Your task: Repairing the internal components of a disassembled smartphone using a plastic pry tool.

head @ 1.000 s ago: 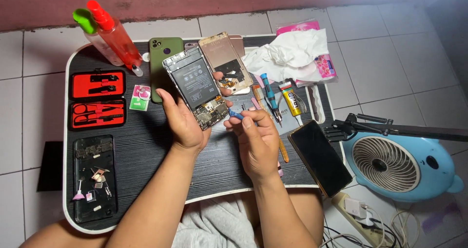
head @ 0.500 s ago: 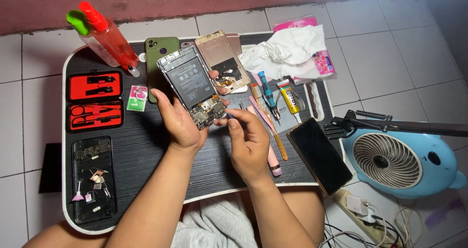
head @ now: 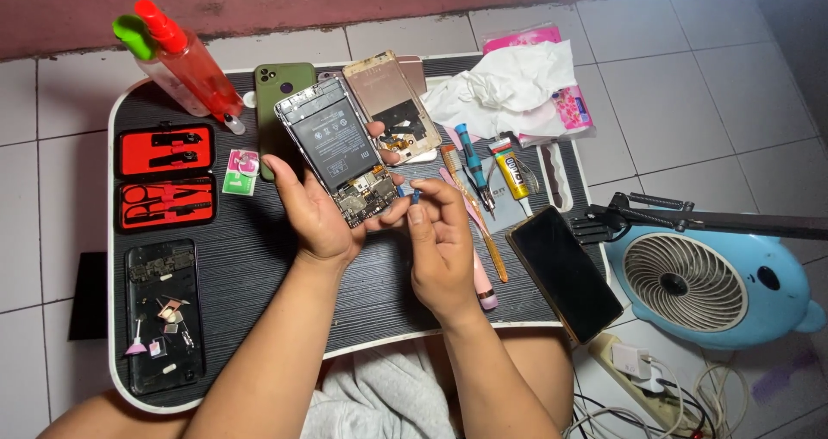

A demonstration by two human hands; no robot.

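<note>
Two hands meet over our black lap table [head: 259,275], and one relation matters most: the opened phone [head: 332,150] lies in our left hand [head: 315,210], up and to the left of our right hand [head: 440,241]. Its long axis runs from the far left down toward us and to the right, so its lower, circuit-board end points at the right hand. Our left hand is closed around it from below, palm up, thumb at the far edge. Our right hand is pinched narrow on a small blue tool [head: 415,195], whose tip sits just beside the phone's lower corner; we cannot tell whether it touches. The right hand is the nearer one to that corner.

Among containers, we see a red tool case [head: 164,176] lying open at the left with dark implements in both halves. Below it, a dark phone back [head: 164,314] serves as a tray for small loose parts. A spray bottle [head: 194,64] lies at the far left corner, a black phone [head: 565,271] near the right edge.
</note>
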